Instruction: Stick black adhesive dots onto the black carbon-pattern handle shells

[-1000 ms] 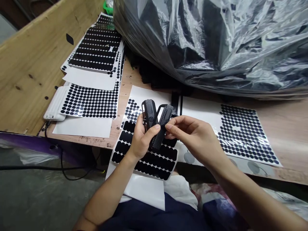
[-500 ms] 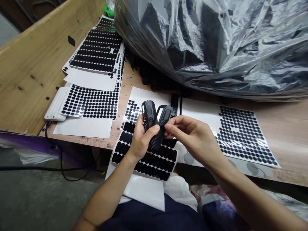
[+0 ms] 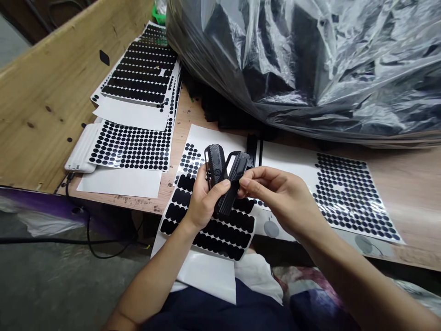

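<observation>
Black ridged cases [image 3: 231,195], a pair fanned into a V, sit clamped in my left hand [image 3: 202,200] above a sticker sheet [image 3: 223,235]. My right hand [image 3: 282,191] has thumb and forefinger together at the right-hand case's edge; from here I can't tell whether they pinch anything. Beyond lies a plastic bag [image 3: 296,59].

The head-worn camera faces forward and down, near above the left hand [image 3: 203,202] and right hand [image 3: 284,191].
</observation>
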Motion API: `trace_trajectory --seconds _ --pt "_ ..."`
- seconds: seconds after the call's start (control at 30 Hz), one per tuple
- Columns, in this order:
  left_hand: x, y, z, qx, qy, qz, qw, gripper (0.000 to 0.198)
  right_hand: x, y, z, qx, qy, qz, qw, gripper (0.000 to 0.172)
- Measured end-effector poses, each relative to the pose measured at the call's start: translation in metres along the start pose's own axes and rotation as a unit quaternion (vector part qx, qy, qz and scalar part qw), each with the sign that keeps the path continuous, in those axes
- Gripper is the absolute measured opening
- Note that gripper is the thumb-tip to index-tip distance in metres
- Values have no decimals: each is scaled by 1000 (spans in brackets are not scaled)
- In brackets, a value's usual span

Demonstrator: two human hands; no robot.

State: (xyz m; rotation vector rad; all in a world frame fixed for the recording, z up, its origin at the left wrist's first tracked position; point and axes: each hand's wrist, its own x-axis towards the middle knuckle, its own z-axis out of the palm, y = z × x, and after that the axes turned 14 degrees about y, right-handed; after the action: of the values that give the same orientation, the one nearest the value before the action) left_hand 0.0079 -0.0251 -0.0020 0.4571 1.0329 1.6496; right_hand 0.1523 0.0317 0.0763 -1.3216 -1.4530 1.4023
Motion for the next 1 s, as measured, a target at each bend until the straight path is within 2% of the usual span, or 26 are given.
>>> trace_trajectory --seconds 0.33,0.63,0.8,1.0 --pt "0 -1 -1 0 -6 -4 1000 51 2 -4 0 -34 -16 5 999 43" --pt "-1 0 1 11 -2 2 1000 51 1 -6 2 -54 -3 -3 999 40" --pt "-1 0 0 8 1 12 1000 45 0 -2 4 -58 18 -29 998 37" --pt "-1 -1 0 0 -2 25 1000 42 -3 4 3 -88 33 -72 993 26"
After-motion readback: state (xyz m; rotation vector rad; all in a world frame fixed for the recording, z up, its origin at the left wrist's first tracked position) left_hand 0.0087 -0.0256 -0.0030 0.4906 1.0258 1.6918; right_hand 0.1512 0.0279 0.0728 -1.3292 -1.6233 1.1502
